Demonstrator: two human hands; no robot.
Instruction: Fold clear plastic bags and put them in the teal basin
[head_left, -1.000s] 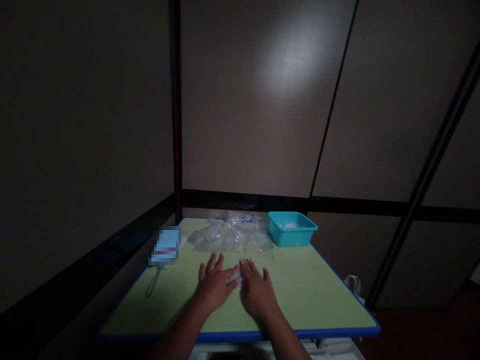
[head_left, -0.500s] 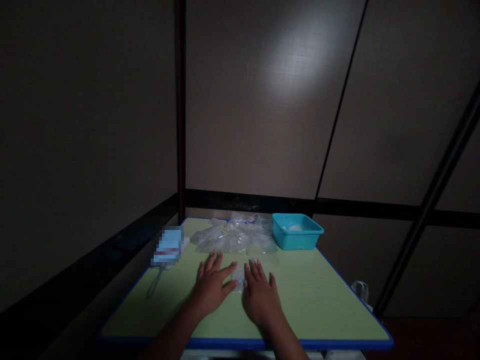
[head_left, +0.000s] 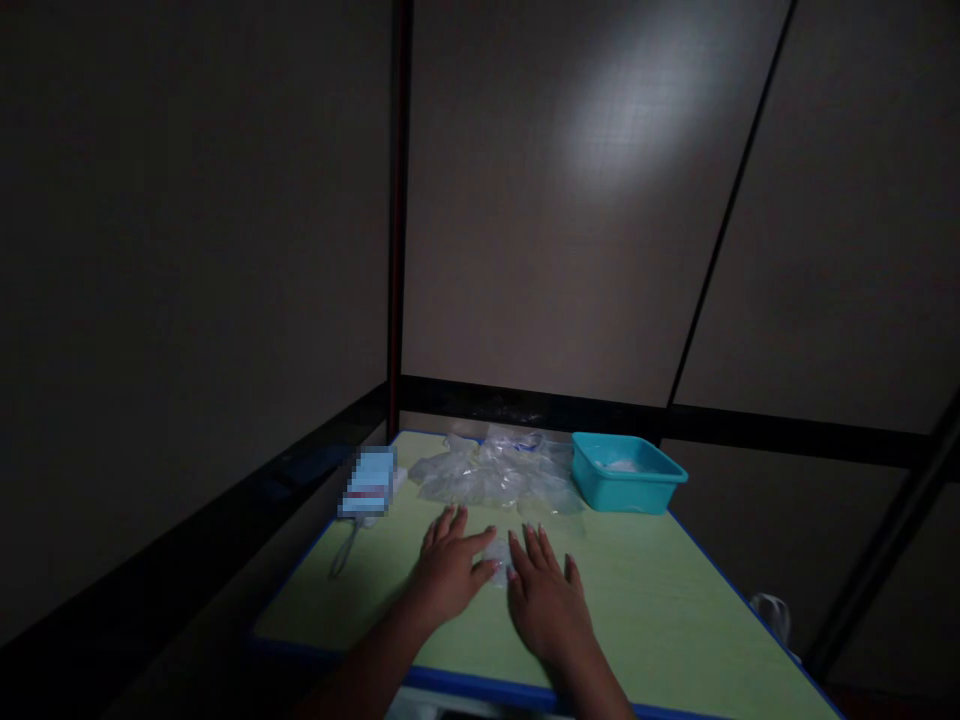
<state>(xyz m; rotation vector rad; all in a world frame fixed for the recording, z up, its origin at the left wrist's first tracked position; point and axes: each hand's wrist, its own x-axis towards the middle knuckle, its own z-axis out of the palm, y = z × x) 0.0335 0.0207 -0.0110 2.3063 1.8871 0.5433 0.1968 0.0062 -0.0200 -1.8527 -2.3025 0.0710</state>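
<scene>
Palm down on the pale green table [head_left: 660,620], my left hand [head_left: 454,568] has its fingers spread, the thumb and index pointing right. Beside it my right hand [head_left: 550,595] also lies flat with fingers apart. In the gap between them is a small clear plastic bag [head_left: 496,562], which the fingertips of both hands appear to touch; parts of it may be covered by the hands. Just beyond the fingertips spreads a crumpled heap of clear plastic bags [head_left: 495,475].
A turquoise plastic basin [head_left: 626,490] with something whitish inside stands at the back right. At the left edge lies a blurred-out light blue device [head_left: 369,482] with a cord loop [head_left: 343,552]. Dark-trimmed wall panels [head_left: 540,250] rise behind the table. Something white [head_left: 772,615] shows beyond the right edge.
The whole view has shifted, so the table and everything on it sit farther right in the picture. Both hands stay flat around the small bag, with little movement against the table.
</scene>
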